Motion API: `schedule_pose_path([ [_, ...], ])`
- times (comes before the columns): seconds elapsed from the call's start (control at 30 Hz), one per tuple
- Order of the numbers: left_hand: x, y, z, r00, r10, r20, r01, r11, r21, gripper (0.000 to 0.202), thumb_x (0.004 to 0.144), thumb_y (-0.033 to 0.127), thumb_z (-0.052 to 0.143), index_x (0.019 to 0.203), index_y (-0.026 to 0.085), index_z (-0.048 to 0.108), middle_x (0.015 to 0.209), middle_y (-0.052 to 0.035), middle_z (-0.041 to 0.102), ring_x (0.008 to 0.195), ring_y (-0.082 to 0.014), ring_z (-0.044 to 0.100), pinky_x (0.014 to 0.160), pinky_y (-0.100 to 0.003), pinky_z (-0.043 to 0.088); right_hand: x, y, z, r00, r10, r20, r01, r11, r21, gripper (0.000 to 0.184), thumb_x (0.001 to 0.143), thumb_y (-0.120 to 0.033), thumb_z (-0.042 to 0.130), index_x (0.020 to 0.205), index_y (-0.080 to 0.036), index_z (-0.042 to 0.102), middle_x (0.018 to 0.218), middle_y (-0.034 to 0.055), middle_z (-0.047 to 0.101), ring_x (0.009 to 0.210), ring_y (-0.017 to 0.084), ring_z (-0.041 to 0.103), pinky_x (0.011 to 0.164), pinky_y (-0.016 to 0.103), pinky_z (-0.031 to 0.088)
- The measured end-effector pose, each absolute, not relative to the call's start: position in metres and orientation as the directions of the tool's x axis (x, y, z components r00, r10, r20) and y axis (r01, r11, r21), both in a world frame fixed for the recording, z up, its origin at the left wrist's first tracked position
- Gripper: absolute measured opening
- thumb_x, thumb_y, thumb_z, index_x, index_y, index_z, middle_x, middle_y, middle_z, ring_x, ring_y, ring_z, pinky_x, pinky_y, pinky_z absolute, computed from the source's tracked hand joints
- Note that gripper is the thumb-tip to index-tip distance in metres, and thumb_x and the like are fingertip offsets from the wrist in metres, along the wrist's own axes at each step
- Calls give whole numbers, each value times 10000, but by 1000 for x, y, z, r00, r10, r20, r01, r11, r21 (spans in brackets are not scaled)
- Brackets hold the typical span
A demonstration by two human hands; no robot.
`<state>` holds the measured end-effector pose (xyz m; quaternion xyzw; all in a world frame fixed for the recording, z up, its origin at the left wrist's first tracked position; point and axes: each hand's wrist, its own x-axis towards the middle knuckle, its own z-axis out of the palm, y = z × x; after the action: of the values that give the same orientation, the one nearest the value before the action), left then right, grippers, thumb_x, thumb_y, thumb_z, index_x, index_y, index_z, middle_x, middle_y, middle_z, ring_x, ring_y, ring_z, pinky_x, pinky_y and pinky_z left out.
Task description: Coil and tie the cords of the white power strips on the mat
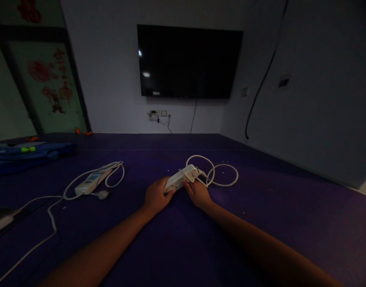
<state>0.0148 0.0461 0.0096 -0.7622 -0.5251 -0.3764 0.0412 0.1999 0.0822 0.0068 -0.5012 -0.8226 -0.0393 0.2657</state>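
A white power strip [183,178] lies on the purple floor mat [260,207] in front of me. My left hand [155,196] grips its near end with the fingers curled around it. My right hand [197,193] is closed on its right side, and a strand of white cable crosses the top of the strip. The strip's cable [218,173] loops in coils just beyond it to the right.
A second white power strip [90,181] with a long white cord and plug [102,194] lies to the left. Blue fabric [27,155] sits at the far left. A black TV [188,61] hangs on the wall above a socket [159,114].
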Motion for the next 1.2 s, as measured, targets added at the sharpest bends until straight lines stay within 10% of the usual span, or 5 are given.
schedule_pose_path([
  [1.2,15,46,11,170,780,602,833,-441,335,378,763,369,533,1113,238,481,1051,-37,620,930,-203,583,805,-322,453,200,81,9,-349,831,434,866,463,-191,490,932,-385,189,928,-154,621,915,95,656,865,191,598,711,243,406],
])
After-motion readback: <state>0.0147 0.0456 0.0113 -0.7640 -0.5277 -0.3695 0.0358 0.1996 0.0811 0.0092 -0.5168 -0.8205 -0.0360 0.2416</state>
